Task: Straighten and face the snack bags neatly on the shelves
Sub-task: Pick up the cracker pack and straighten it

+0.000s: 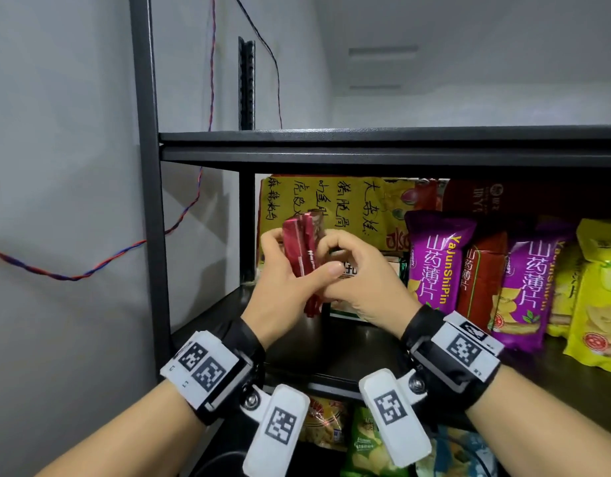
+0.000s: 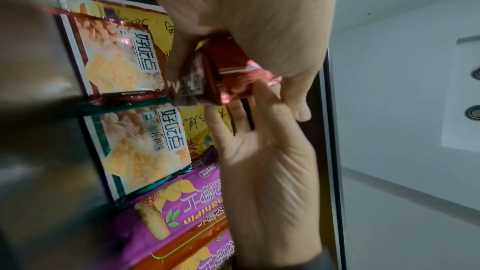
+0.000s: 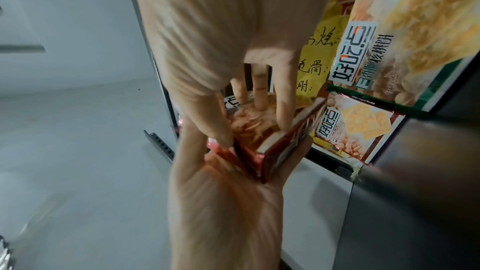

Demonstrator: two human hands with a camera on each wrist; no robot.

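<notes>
Both forearms reach forward and up, each with a black strap and white tagged blocks at the wrist. The left hand [image 1: 283, 287] is raised with its back toward the head camera, thumb stretched right across the front of the red packet [image 1: 302, 256], its fingers [image 1: 271, 241] curled round the far side. The right hand [image 1: 359, 277] meets it from the right, fingers bent and pinching the same packet. The 2 hands touch, thumb against knuckles, held just in front of the chest line
</notes>
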